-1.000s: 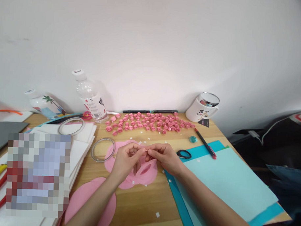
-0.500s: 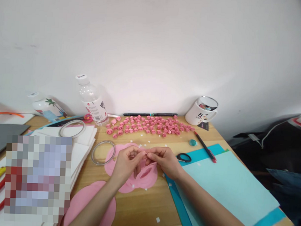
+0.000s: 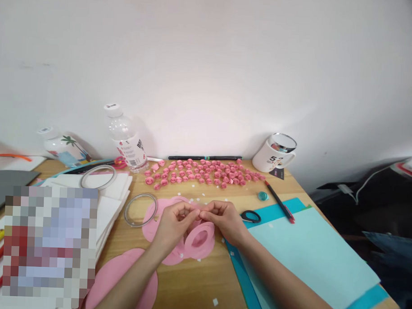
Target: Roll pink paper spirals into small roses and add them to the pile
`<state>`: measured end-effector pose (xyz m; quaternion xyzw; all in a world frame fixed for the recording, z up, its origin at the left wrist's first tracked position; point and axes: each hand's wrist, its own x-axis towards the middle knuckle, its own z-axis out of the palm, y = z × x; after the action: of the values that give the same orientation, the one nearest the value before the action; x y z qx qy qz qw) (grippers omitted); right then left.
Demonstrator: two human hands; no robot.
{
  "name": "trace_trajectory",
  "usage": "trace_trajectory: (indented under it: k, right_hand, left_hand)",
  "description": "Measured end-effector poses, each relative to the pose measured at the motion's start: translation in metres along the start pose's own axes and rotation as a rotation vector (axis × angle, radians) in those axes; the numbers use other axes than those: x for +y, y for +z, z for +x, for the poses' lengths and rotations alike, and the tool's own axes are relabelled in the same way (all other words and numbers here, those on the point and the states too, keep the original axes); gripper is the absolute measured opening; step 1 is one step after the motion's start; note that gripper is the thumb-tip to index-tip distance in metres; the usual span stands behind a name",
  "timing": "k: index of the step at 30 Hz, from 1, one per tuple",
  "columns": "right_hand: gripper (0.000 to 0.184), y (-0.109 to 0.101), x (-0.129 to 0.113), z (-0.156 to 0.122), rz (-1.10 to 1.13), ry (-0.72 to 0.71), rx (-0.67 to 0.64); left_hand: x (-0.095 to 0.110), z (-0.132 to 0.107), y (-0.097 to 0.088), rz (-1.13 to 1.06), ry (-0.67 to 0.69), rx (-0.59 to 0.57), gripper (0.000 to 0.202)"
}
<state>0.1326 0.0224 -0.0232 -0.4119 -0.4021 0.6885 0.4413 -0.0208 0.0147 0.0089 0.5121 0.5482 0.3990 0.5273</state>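
Both hands meet over the middle of the desk, thumbs and fingertips pressed together. My left hand (image 3: 175,221) and my right hand (image 3: 226,222) pinch a pink paper spiral (image 3: 189,244) between them. Its curled loop hangs below the fingertips, and the pinched end is mostly hidden. Under the hands lie more pink paper cutouts (image 3: 151,224), partly covered. A pink paper circle (image 3: 121,266) rests beneath my left forearm. Beyond the hands spread many small rolled pink paper flowers (image 3: 217,175).
Left are a tape roll (image 3: 125,209), a stack of white sheets (image 3: 114,201) and a plastic bottle (image 3: 131,152). Right are black-handled scissors (image 3: 251,221), blue paper (image 3: 310,253), a pen (image 3: 279,197), a small teal roll (image 3: 262,196) and a mug (image 3: 268,159). Paper scraps (image 3: 215,302) dot the desk.
The loop of the pink paper spiral below my fingers has turned and now shows a rounder opening. Both hands stay almost in place, still pinching.
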Motion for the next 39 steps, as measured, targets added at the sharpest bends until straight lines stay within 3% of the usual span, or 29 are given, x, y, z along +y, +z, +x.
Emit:
trace_trajectory:
  k: [6,12,26,39]
  right_hand:
    - [0.019,-0.001,0.000,0.001,-0.047,-0.029,0.048]
    - [0.032,-0.001,-0.002,0.000,0.020,-0.014,0.061]
    - [0.031,-0.003,-0.001,0.000,0.066,-0.021,0.029]
    - [0.035,-0.004,-0.002,-0.001,0.026,0.004,0.102]
  left_hand:
    - [-0.004,0.000,0.000,-0.019,-0.016,-0.034,0.020]
    - [-0.009,0.001,-0.001,-0.026,-0.041,-0.046,0.025]
    - [-0.008,0.002,0.000,-0.050,-0.049,-0.011,0.023]
    - [-0.007,0.001,0.001,-0.037,-0.052,-0.040,0.019]
